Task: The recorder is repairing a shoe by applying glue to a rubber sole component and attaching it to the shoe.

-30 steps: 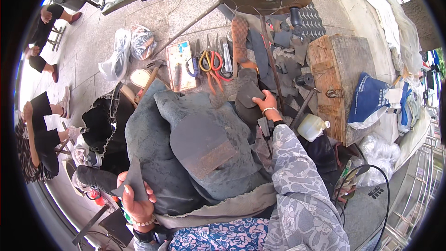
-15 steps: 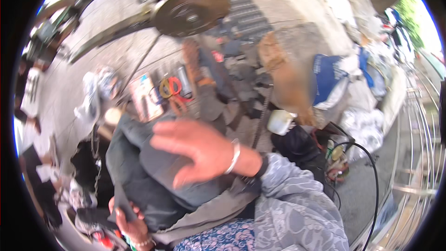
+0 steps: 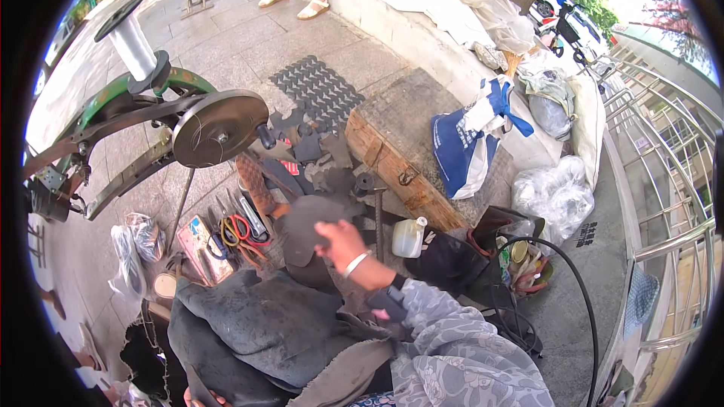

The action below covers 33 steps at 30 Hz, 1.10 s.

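My right hand (image 3: 345, 247) reaches forward past my knees, its fingers closed at the edge of a dark grey, rounded flat sheet (image 3: 308, 224) that looks like rubber. Across my lap lies a worn dark apron-like cloth (image 3: 260, 313). Only a little of my left hand (image 3: 205, 400) shows at the bottom edge, beside the cloth; its fingers are mostly hidden. Just left of the sheet, red-handled scissors (image 3: 235, 230) lie on the ground among other hand tools.
A hand-cranked machine with a metal wheel (image 3: 220, 130) stands at left. Ahead are grey scraps (image 3: 308, 147), a wooden box (image 3: 411, 181) and a blue-white bag (image 3: 464, 143). A white plastic bottle (image 3: 409, 237), a black cable (image 3: 592, 286) and metal railings (image 3: 671, 237) are to the right.
My right hand has moved forward from above my lap to the grey sheet beyond my knees. My left hand has dropped mostly out of view. The view has tilted up.
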Each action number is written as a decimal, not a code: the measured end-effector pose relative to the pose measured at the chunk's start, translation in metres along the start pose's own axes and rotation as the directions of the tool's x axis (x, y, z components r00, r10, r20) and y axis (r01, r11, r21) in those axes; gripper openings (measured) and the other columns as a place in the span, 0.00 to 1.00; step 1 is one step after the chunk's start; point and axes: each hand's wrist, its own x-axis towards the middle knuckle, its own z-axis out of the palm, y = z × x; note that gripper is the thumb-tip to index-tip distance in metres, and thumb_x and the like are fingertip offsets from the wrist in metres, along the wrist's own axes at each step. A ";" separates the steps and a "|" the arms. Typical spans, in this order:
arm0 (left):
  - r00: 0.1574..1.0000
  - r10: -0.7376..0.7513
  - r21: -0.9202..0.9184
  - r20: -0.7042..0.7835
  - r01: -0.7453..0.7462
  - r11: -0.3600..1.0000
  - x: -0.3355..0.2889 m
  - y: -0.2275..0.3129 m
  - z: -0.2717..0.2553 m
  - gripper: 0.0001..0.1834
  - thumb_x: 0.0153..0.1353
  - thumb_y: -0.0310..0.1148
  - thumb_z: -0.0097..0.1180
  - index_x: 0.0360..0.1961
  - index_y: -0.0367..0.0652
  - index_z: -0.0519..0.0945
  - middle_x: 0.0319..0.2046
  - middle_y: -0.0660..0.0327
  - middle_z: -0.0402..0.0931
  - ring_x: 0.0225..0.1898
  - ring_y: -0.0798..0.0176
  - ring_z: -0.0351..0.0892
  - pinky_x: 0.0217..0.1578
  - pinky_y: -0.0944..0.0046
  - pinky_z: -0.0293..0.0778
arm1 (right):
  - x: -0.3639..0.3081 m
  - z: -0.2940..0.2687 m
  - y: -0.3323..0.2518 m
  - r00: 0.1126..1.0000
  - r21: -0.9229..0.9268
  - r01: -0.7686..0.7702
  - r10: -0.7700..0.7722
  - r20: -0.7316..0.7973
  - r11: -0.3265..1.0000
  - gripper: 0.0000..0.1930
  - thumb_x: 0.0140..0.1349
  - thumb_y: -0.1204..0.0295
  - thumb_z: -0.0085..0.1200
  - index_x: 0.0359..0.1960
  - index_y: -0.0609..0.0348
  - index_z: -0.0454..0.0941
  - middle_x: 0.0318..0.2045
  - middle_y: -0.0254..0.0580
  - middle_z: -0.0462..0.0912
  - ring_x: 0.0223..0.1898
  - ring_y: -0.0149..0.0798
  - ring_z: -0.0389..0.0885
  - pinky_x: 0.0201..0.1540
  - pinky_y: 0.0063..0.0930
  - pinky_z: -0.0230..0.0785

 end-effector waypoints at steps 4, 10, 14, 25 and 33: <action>0.995 -0.092 0.029 0.032 0.091 0.995 0.022 -0.013 0.022 0.19 0.60 0.41 0.48 0.50 0.44 0.68 0.35 0.58 0.72 0.30 0.64 0.72 0.27 0.70 0.67 | 0.066 -0.110 -0.084 0.958 0.409 0.222 -0.120 -0.260 0.885 0.10 0.54 0.76 0.52 0.38 0.61 0.67 0.33 0.44 0.72 0.26 0.46 0.76 0.23 0.32 0.74; 0.998 0.035 -0.053 -0.047 -0.038 0.998 0.026 -0.019 0.007 0.22 0.61 0.40 0.47 0.53 0.42 0.62 0.30 0.60 0.72 0.27 0.72 0.71 0.18 0.78 0.64 | 0.132 -0.158 -0.188 0.955 0.271 0.274 -0.294 0.035 0.923 0.19 0.58 0.65 0.54 0.45 0.63 0.64 0.39 0.48 0.71 0.40 0.45 0.74 0.43 0.43 0.73; 0.979 0.035 0.046 -0.200 -0.026 0.999 0.019 -0.007 0.038 0.21 0.58 0.45 0.49 0.45 0.41 0.64 0.24 0.61 0.69 0.22 0.71 0.71 0.13 0.76 0.65 | 0.127 -0.139 -0.139 0.999 -0.184 0.047 -0.044 0.019 0.982 0.17 0.56 0.65 0.56 0.42 0.62 0.69 0.36 0.47 0.75 0.38 0.44 0.76 0.40 0.41 0.75; 0.981 0.001 0.035 -0.193 0.006 0.999 0.012 0.000 0.031 0.21 0.57 0.44 0.52 0.43 0.40 0.64 0.24 0.57 0.71 0.20 0.68 0.73 0.11 0.74 0.67 | 0.139 -0.069 0.120 0.997 -0.975 -0.034 -0.060 -0.048 0.219 0.33 0.40 0.50 0.63 0.41 0.66 0.76 0.41 0.55 0.78 0.44 0.50 0.77 0.47 0.36 0.67; 0.991 -0.016 -0.016 -0.135 0.014 1.000 0.007 0.002 0.028 0.23 0.56 0.43 0.52 0.45 0.38 0.64 0.27 0.53 0.71 0.22 0.63 0.73 0.16 0.69 0.70 | 0.108 -0.041 0.075 0.892 -0.905 0.425 -0.166 0.420 -0.006 0.18 0.35 0.65 0.65 0.31 0.57 0.78 0.30 0.43 0.79 0.35 0.46 0.77 0.38 0.34 0.69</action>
